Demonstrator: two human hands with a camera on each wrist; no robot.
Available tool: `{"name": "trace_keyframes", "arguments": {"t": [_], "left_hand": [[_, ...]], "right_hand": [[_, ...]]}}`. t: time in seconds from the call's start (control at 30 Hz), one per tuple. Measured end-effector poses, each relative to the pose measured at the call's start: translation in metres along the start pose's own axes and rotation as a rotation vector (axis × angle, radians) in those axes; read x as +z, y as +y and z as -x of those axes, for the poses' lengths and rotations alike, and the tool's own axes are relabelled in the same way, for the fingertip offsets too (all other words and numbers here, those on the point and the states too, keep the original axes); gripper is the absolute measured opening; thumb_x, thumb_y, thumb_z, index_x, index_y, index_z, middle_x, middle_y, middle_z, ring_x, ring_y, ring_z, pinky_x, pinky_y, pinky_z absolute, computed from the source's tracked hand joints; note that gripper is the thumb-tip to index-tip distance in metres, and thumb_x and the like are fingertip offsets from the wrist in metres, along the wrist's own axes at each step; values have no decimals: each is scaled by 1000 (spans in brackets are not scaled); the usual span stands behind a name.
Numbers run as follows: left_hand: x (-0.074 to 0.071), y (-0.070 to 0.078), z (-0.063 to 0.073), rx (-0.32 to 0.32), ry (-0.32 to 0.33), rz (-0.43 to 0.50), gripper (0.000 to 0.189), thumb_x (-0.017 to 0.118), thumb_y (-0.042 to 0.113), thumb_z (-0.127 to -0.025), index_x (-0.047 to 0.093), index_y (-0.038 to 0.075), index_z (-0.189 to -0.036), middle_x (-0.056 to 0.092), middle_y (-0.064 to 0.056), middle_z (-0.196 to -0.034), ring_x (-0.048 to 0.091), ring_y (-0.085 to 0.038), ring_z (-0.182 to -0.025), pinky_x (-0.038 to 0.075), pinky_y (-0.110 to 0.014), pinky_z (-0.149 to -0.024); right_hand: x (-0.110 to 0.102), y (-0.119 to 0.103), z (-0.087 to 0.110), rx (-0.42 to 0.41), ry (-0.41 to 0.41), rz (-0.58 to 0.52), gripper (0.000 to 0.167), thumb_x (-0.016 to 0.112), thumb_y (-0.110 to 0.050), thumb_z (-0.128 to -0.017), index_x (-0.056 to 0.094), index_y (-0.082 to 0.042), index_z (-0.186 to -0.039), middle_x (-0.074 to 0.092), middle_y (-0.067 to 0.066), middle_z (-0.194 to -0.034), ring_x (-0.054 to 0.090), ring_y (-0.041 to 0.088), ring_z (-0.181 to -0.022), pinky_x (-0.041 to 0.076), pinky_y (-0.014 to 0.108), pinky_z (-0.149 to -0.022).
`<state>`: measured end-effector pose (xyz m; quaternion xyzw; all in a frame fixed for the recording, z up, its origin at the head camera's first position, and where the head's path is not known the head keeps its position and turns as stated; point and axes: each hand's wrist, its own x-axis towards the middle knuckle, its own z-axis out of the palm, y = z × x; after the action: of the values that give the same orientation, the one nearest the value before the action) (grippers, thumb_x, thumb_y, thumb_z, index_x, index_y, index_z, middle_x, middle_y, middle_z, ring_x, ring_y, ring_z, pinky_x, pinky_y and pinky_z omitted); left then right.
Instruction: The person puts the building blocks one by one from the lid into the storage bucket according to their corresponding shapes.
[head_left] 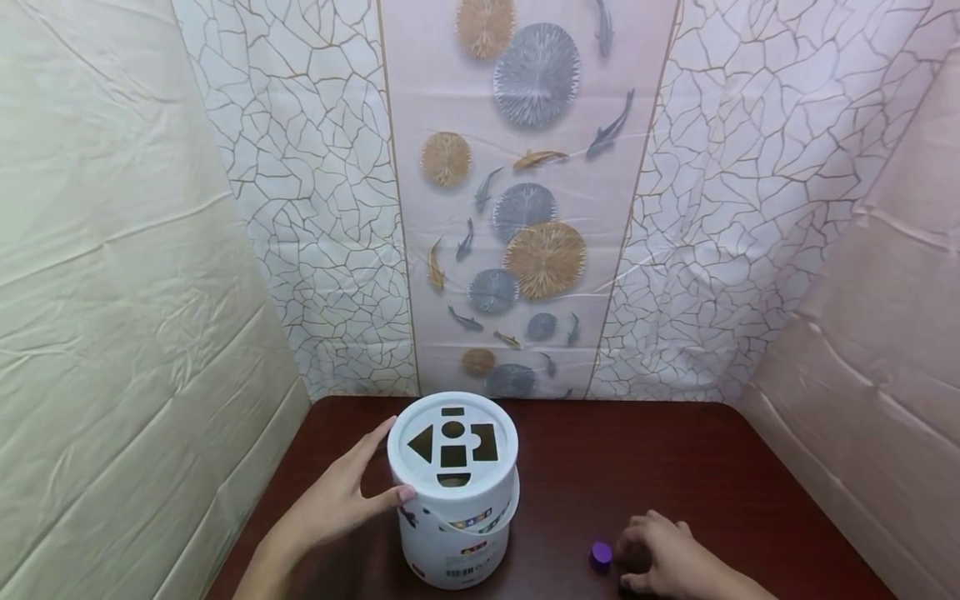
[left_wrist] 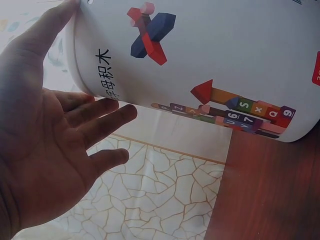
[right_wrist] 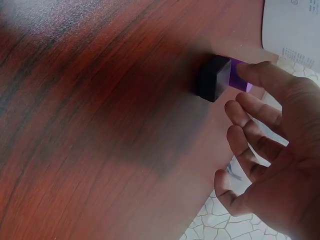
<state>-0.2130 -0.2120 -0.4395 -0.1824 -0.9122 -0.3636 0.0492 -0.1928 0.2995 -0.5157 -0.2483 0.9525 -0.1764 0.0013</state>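
A white lidded bucket stands upright on the table, its round lid cut with several shaped holes. My left hand spans the lid's left side in the head view, thumb at the near rim and forefinger at the far rim. The left wrist view shows the other fingers spread beside the printed wall. To the bucket's right lies a small purple block. A black faceted block sits beside it in the right wrist view. Bent loosely, the fingers of my right hand hover close to both blocks, with nothing between them.
The dark red-brown wooden table has cream cloth hung on its left and another cloth on its right. Behind it hangs a patterned curtain. A thin white handle droops across the bucket's side.
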Motion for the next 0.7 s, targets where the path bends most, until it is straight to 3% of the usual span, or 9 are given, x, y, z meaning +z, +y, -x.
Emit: {"name": "trace_keyframes", "arguments": {"t": [0.07, 0.17, 0.23, 0.33, 0.7], "left_hand": [[0, 0, 0, -1, -1, 1, 108, 80, 72, -90, 25, 34, -176, 39, -5, -179, 39, -40, -165, 38, -76, -126], [0, 0, 0, 2, -2, 0, 109, 80, 73, -90, 25, 35, -176, 39, -5, -179, 39, -40, -165, 38, -76, -126], [0, 0, -1, -3, 2, 3, 109, 80, 74, -90, 25, 36, -176, 39, -4, -179, 39, -39, -165, 37, -75, -127], [0, -1, -1, -5, 7, 3, 109, 79, 75, -89, 24, 37, -176, 38, -3, -180, 39, -38, -165, 37, -74, -127], [0, 1, 0, -15, -2, 11, 109, 80, 74, -90, 24, 36, -176, 38, -4, -180, 39, -38, -165, 37, -75, -127]], "right_hand": [[0, 0, 0, -19, -4, 15, 24, 97, -36, -83, 79, -30, -97, 76, -8, -109, 68, 31, -111, 51, 56, -77], [2, 1, 0, -50, -4, 4, 22, 97, -33, -83, 77, -31, -93, 71, -15, -102, 63, 13, -102, 47, 46, -74], [4, 1, 0, -75, 7, 0, 23, 97, -34, -81, 76, -31, -90, 65, -20, -95, 54, 3, -93, 36, 36, -72], [6, 1, 0, -94, 16, -2, 24, 97, -36, -81, 75, -31, -89, 61, -22, -93, 51, 0, -91, 33, 33, -72], [8, -1, 0, -110, -1, 32, 33, 102, -37, -73, 71, -32, -83, 61, -22, -91, 66, 11, -98, 38, 37, -75]]}}
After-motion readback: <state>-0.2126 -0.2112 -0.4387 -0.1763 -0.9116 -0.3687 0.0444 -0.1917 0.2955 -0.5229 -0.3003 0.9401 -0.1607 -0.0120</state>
